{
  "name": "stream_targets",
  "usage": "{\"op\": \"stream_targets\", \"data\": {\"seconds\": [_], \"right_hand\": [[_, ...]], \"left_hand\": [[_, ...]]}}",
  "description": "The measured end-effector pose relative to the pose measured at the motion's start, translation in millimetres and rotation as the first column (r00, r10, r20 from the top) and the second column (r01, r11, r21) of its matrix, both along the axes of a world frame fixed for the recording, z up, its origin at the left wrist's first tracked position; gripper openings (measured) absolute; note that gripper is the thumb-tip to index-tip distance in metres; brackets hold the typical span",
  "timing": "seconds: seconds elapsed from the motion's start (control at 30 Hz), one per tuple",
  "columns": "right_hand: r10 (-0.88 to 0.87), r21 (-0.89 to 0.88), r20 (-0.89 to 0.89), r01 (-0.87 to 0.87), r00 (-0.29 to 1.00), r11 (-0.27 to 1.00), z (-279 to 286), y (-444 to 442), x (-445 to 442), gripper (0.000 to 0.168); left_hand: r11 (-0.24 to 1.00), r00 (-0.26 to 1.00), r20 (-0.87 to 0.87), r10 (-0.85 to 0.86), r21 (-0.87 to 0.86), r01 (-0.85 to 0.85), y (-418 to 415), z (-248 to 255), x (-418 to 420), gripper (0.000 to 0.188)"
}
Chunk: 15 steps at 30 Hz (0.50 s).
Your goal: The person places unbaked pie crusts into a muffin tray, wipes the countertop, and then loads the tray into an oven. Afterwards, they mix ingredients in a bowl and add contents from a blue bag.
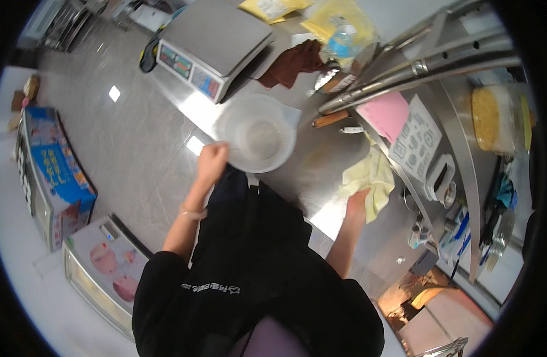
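Note:
My left hand grips the side of a translucent plastic measuring jug with a pouring spout. The jug is over the near edge of a stainless-steel worktop, and its inside faces up towards me. Whether it touches the steel I cannot tell. To the right, my right hand has its fingers in a pale yellow cloth that lies bunched on the worktop. The fingertips are partly hidden by the cloth.
A digital scale stands beyond the jug, with a brown cloth and a plastic bottle beside it. Knives with a wooden handle and a white handle lie near the steel shelf. Chest freezers line the left.

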State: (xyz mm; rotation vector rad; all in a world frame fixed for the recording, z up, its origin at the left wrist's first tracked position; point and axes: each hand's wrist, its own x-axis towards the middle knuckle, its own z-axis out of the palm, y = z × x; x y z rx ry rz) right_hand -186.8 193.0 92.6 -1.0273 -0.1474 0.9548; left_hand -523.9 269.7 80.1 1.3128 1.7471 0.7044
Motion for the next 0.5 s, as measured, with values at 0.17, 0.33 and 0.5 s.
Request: {"op": "stream_targets", "data": {"seconds": [0.17,0.33,0.5], "right_hand": [[0.193,-0.077,0.875,-0.266,0.444,0.961,46,15,-45,0.030],[0.205,-0.600,0.751,-0.518,-0.628,0.610,42,86,-125,0.021],[0.343,-0.946,0.134,-0.017,-0.930,0.325,-23,153,-163,0.013]], "left_hand": [[0.996,0.988,-0.157,0.003,0.085,0.010,-23,-15,31,0.036],[0.993,0.985,-0.171,-0.018,0.110,0.037,-26,-6,34,0.036],[0.987,0.980,-0.196,-0.015,0.156,0.046,-26,-9,34,0.037]]}}
